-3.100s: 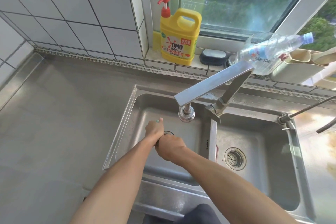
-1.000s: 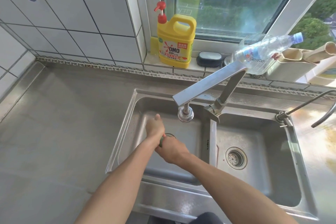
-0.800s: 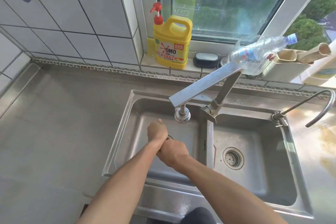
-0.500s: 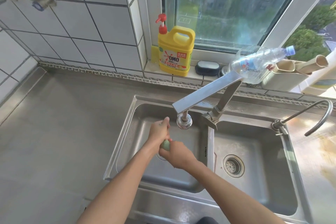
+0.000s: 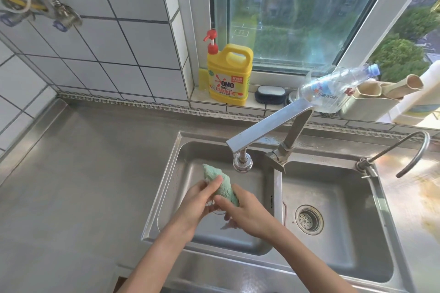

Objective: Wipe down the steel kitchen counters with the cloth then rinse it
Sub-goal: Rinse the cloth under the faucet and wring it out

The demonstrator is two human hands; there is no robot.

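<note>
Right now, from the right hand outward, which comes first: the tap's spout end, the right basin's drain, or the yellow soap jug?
From the right hand:
1. Spout end, just above it.
2. Drain, to its right; close to call with the spout.
3. Yellow soap jug, far back on the windowsill.

Steel counter [image 5: 78,173] along the tiled wall, with a double-bowl sink [image 5: 333,219] set into it. Behind, a tiled window sill [image 5: 240,106] bearing a yellow detergent jug [image 5: 227,76], a dark soap dish [image 5: 270,93], a tilted clear bottle [image 5: 333,88] and a beige holder [image 5: 371,104].
</note>
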